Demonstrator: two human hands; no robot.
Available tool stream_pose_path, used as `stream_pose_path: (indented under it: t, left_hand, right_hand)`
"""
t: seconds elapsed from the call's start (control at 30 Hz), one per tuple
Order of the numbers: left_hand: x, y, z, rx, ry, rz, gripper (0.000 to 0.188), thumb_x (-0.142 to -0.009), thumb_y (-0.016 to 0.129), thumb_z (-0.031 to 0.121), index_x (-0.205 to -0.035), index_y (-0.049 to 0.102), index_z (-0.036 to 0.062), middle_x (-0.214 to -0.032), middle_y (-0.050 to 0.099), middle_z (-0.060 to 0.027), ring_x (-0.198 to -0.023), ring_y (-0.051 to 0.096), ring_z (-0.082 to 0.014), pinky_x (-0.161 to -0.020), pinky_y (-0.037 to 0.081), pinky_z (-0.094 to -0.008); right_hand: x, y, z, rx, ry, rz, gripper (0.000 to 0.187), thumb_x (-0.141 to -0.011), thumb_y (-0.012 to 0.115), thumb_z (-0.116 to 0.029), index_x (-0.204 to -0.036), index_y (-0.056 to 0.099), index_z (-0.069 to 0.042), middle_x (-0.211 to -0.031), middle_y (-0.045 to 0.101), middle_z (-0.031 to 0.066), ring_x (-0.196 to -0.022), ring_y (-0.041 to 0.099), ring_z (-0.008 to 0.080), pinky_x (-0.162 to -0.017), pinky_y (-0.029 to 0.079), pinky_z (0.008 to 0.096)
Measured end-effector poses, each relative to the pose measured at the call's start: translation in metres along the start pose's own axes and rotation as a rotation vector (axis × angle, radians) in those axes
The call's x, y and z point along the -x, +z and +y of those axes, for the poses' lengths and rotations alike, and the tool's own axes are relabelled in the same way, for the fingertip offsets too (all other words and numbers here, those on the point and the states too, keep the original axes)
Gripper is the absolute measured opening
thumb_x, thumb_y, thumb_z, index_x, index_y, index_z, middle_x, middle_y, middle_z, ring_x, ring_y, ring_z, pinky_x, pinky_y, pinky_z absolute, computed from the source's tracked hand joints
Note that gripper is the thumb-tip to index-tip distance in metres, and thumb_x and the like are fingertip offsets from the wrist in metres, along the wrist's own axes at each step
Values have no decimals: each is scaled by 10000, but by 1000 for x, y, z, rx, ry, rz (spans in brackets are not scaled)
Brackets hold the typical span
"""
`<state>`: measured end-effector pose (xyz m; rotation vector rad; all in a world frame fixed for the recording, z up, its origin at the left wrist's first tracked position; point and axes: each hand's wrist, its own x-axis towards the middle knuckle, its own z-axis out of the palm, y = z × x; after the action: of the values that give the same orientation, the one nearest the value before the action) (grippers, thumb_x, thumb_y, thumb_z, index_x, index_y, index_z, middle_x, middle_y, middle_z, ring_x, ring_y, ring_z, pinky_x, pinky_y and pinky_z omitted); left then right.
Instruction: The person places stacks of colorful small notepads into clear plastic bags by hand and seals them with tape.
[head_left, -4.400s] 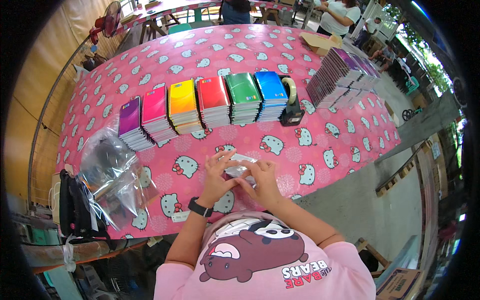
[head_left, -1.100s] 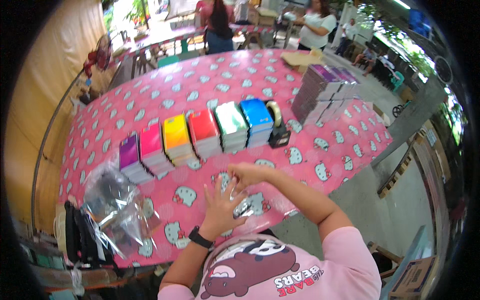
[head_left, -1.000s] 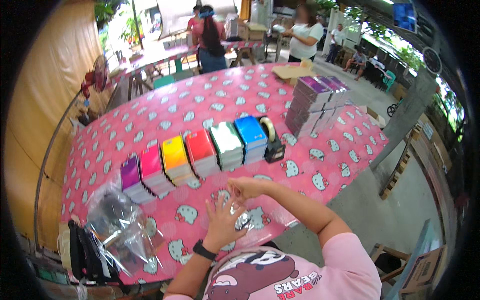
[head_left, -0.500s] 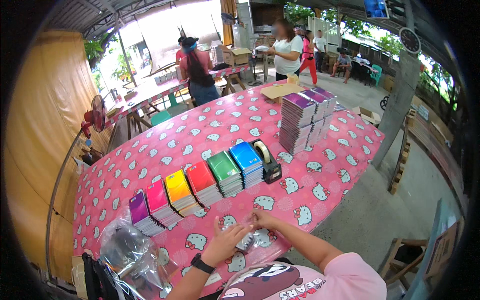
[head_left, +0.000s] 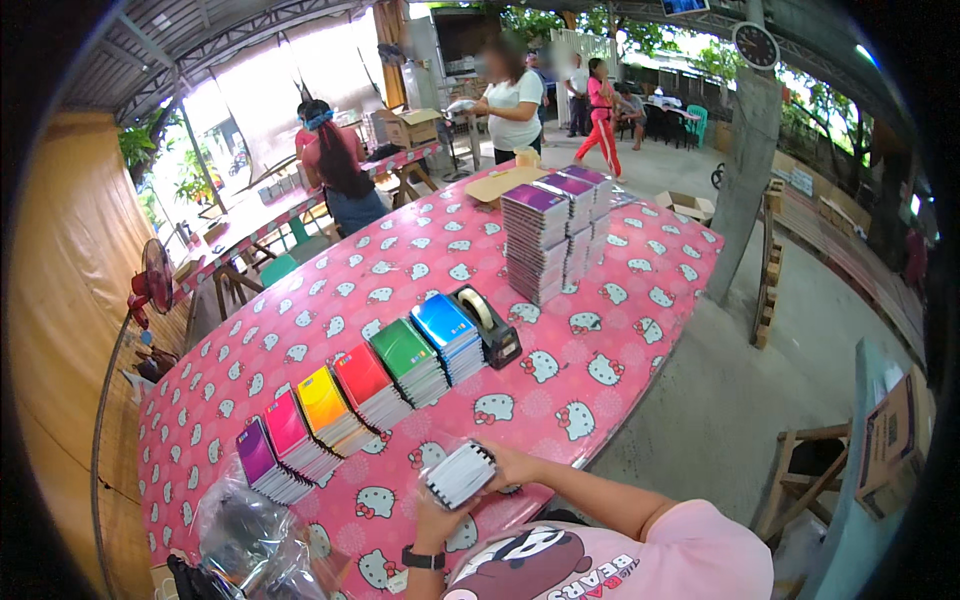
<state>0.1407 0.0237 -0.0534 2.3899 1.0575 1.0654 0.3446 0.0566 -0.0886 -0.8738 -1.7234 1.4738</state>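
Low over the near edge of the table, a small bundle of spiral notebooks (head_left: 460, 476) in clear plastic is gripped from both sides, its white page edges and black coils facing up. My left hand (head_left: 436, 522), below a dark wristwatch, closes on its near left side. My right hand (head_left: 508, 466) wraps its right end; some fingers are hidden beneath. Ahead runs a slanted row of notebook stacks: purple (head_left: 254, 448), pink (head_left: 287, 425), yellow (head_left: 322, 398), red (head_left: 362, 372), green (head_left: 404, 348) and blue (head_left: 442, 322). A black tape dispenser (head_left: 503, 346) touches the blue stack's right side.
Clear plastic bags (head_left: 262, 545) lie at the near left of the pink patterned table (head_left: 540, 405). Tall piles of wrapped purple notebooks (head_left: 537, 240) stand farther right, before a flat piece of cardboard (head_left: 500, 187). A red fan (head_left: 152, 280) and a concrete post (head_left: 745, 185) flank the table. Several people are beyond.
The bundle has been raised and turned so its page edges show, and my right hand has gone from pinching the plastic to holding the bundle's end. The whole view has shifted rightward.
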Motion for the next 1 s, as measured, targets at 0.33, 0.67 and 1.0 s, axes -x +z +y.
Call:
stream_pose_path:
  t: [0.33,0.67,1.0]
  left_hand:
    - [-33,-29,14,886,-419,313,437,-735,642,30,-1144,489,10,-992,560,-94,-945,533,-159,-777,441,-275]
    - [-60,-59,40,-169,-105,-89,209,-738,639,65,-940,619,13,-757,616,-88,-719,578,-211,-666,455,-316]
    - [-63,-66,77,-187,45,-47,156,-698,683,171,-827,657,88,-744,623,-58,-769,568,-192,-919,299,-408]
  right_hand:
    - [-18,-7,-113,571,-118,231,430,-723,660,-103,-1124,513,-57,-854,589,83,-816,579,221,-710,459,348]
    - [-4,-23,-109,501,-129,385,311,-734,660,-147,-1026,583,-75,-787,595,80,-684,578,187,-620,468,315]
    - [17,-41,-81,-75,-14,396,263,-798,608,-70,-1054,557,-36,-800,617,45,-720,571,99,-629,470,242]
